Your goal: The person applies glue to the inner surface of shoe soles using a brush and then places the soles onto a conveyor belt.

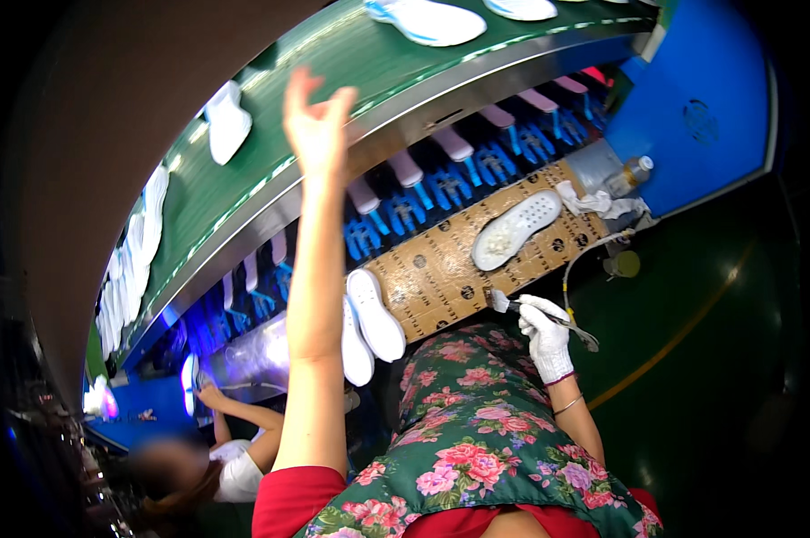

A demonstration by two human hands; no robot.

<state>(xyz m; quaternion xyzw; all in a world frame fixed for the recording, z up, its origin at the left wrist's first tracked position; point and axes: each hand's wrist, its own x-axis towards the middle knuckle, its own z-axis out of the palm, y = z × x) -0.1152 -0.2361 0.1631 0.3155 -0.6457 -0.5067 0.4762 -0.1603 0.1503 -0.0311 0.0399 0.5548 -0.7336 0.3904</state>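
We hold our bare left hand [320, 127] out past the far side of the surface [441, 273], over the green belt [270, 117]; it is blurred, its fingers are spread apart, and we see nothing in it. We cannot tell whether it touches the belt. Our right hand [547, 341], gloved in white, is clamped on a brush [502, 303] just off the near edge of the surface, the brush's head at that edge. A single sole [517, 229] lies slantwise toward the right end of the surface, with holes at one end and pale clumps at the other. A white pair [380, 321] sits side by side at the left end of the surface. At its right end we have a capped bottle [626, 179] and a crumpled cloth [602, 203]. Between surface and belt runs a row of pink pieces [452, 143] and blue parts [450, 186]. To the right of the surface stands a blue panel [692, 94]; well to its left we see a co-worker [241, 473].
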